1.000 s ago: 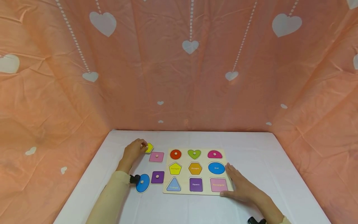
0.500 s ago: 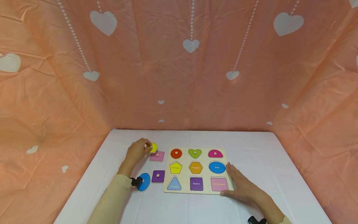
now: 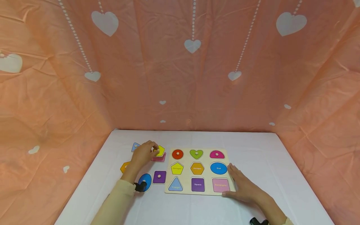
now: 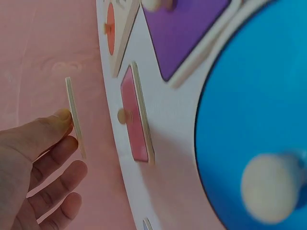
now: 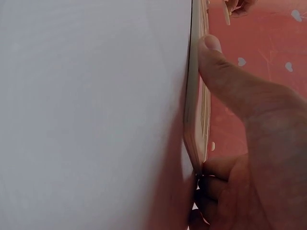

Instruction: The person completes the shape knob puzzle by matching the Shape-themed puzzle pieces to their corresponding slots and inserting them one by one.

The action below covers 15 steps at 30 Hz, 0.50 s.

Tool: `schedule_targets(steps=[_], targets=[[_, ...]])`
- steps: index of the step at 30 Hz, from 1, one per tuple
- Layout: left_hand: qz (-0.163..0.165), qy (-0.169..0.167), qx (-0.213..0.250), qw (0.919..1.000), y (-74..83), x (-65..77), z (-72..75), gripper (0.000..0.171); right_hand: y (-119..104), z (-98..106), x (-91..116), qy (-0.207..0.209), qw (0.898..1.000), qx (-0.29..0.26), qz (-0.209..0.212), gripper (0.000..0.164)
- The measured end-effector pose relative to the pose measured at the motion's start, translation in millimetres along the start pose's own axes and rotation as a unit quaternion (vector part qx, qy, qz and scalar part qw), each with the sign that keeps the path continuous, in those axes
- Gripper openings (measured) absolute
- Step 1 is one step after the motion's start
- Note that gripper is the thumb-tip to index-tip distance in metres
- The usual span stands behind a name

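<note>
My left hand (image 3: 143, 156) pinches a yellow pentagon puzzle piece (image 3: 161, 151) and holds it above a pink rectangle piece (image 3: 159, 158). The left wrist view shows the pentagon piece (image 4: 76, 122) edge-on between thumb and forefinger, apart from the table. To the right lies a wooden shape puzzle board (image 3: 186, 188); its red circle, green heart and magenta half-circle have knobs, while the other shapes show printed names. My right hand (image 3: 244, 187) rests against the board's near right corner, fingers extended along the right edge and thumb on the front edge.
Loose knobbed pieces lie left of the board: a purple square (image 3: 159, 177), a blue oval (image 3: 144, 181), an orange piece (image 3: 124, 167) and a light blue triangle (image 3: 135, 146), some partly covered by my left arm. A peach curtain with hearts (image 3: 194, 93) surrounds the white table (image 3: 197, 211).
My left hand has lifted the yellow pentagon and carried it right, over the pink rectangle. The orange piece and triangle have come into sight. My right hand and the board have stayed put.
</note>
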<state>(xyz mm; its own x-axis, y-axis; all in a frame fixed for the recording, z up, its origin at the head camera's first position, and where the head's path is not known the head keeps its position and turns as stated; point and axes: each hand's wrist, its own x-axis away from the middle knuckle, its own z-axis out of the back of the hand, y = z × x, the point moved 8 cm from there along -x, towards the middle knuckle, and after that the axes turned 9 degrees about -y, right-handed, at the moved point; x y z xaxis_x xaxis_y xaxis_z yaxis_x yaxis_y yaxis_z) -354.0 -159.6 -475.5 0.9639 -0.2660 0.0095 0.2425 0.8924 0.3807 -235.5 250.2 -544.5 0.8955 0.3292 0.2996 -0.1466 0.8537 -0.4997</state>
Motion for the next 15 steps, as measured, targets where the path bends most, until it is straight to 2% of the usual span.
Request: schedule_targets(steps=[5,15], targets=[[-0.014,0.002,-0.016,0.9998,11.1,3.0,-3.8,0.019,-1.2,0.3,0.4,-0.001,1.0,0.001,0.003,0.13],[-0.018,-0.005,-0.008,0.9998,23.5,12.0,-10.0,0.018,-4.9,0.8,1.8,-0.005,1.0,-0.002,0.003,0.129]])
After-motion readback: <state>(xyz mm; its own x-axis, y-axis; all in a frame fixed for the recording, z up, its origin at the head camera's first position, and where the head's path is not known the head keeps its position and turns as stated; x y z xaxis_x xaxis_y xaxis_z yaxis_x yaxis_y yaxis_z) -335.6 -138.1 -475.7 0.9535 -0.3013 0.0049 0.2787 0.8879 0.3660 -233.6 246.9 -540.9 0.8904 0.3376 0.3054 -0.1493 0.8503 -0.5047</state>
